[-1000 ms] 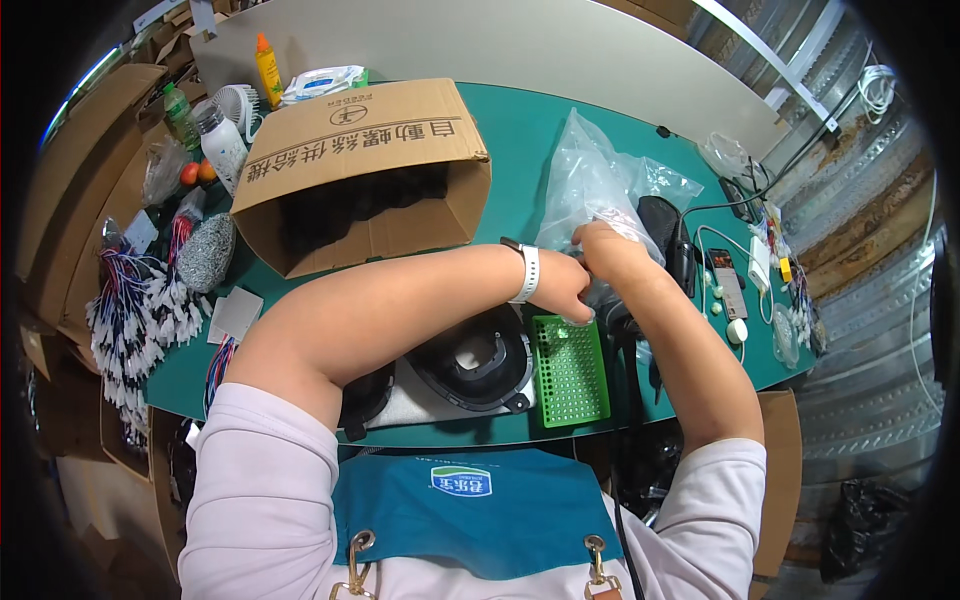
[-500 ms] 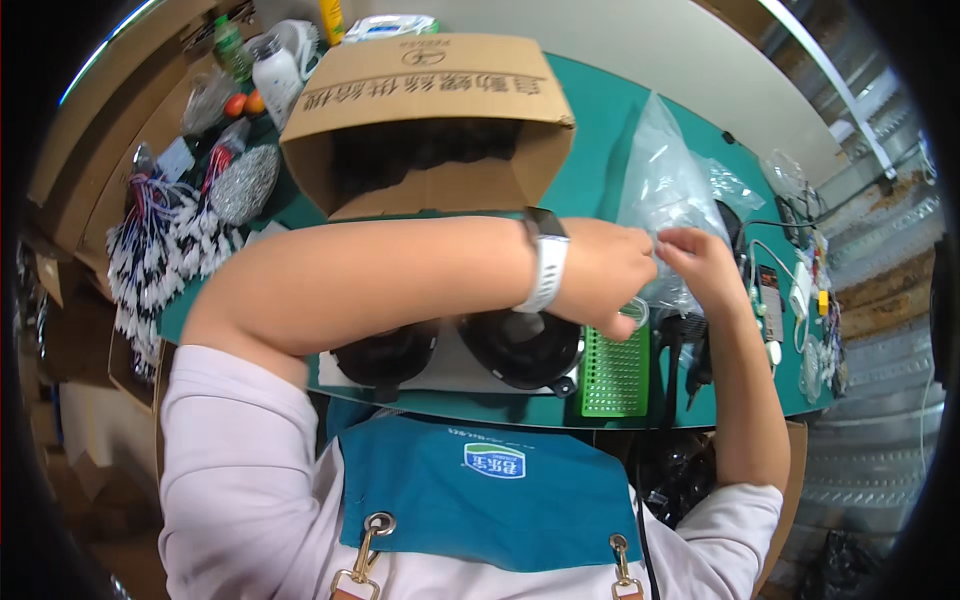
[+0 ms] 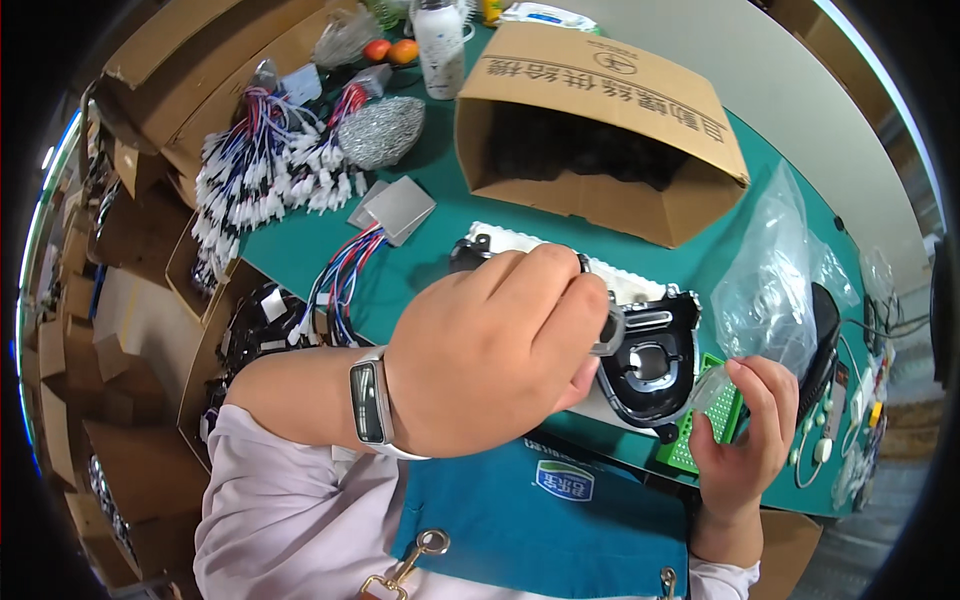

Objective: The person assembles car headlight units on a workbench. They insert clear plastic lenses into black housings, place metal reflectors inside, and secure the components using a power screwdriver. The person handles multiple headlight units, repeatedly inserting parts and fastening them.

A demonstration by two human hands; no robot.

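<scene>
My left hand [image 3: 490, 350], with a watch on its wrist, is closed over the middle of the work area. At its fingertips sits a small clear-grey plastic piece [image 3: 610, 332]. My right hand [image 3: 748, 430] pinches a clear, curved plastic piece [image 3: 708, 388] between thumb and fingers, above a green perforated tray [image 3: 682, 452]. Between the hands lies a black plastic housing [image 3: 652, 365] with a rounded lower edge and a clear part set in its centre. A second black housing [image 3: 467, 256] is mostly hidden behind my left hand. White padding [image 3: 625, 285] lies beneath both housings.
A cardboard box [image 3: 600, 85] with dark contents opens toward me. Clear plastic bags [image 3: 770, 280] lie at the right. Wire bundles with white connectors [image 3: 265, 165], flat grey pieces on wires [image 3: 400, 210] and a white bottle [image 3: 438, 50] stand on the left.
My view has turned left. My left hand has moved from beside the plastic bag to over the housings, and my right hand has come nearer, over the green tray, with a clear piece.
</scene>
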